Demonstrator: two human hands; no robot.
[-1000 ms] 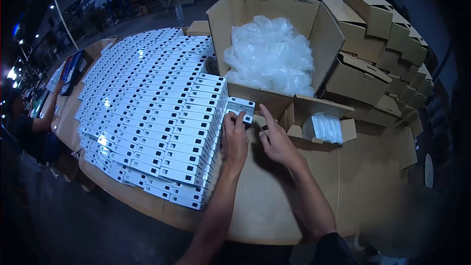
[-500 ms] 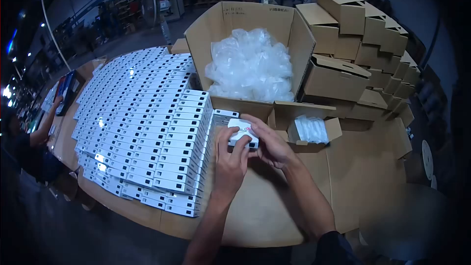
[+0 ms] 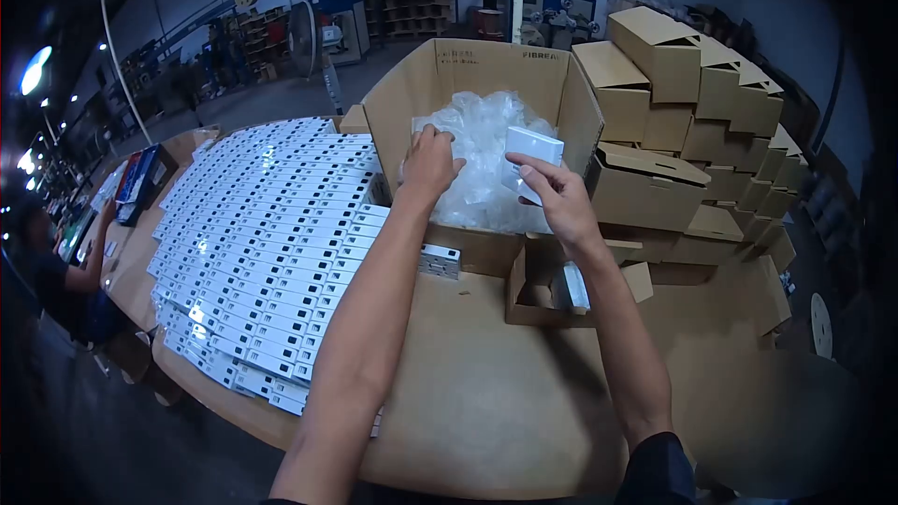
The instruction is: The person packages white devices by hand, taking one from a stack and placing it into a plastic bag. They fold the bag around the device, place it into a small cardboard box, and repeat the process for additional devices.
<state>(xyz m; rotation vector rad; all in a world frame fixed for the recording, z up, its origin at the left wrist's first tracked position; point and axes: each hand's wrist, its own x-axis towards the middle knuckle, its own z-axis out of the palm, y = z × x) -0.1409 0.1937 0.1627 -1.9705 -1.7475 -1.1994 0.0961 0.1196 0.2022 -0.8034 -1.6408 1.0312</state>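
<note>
My right hand (image 3: 564, 201) grips a flat white plastic case (image 3: 534, 161), holding it tilted up in front of the big carton (image 3: 393, 98). Inside that carton lies a heap of clear plastic bags (image 3: 482, 187). My left hand (image 3: 432, 164) reaches over its near left side onto the bags, thumb apart from the curled fingers; the fingertips are partly hidden. Below, a small open carton (image 3: 552, 318) contains bagged pieces (image 3: 572, 288), partly covered by my right forearm. Another white case (image 3: 440, 261) rests on the table at the foot of the big carton.
Stacked rows of white cases (image 3: 253, 234) cover the table's left side. Closed brown cartons (image 3: 655, 178) are piled on the right. Bare cardboard surface (image 3: 477, 393) lies nearest me. Far left, another person (image 3: 70, 262) works at a table. Machinery (image 3: 337, 23) stands behind.
My hands have parted. The right one has lifted the white case up and away from me, while the left has let go of it and moved forward into the big carton.
</note>
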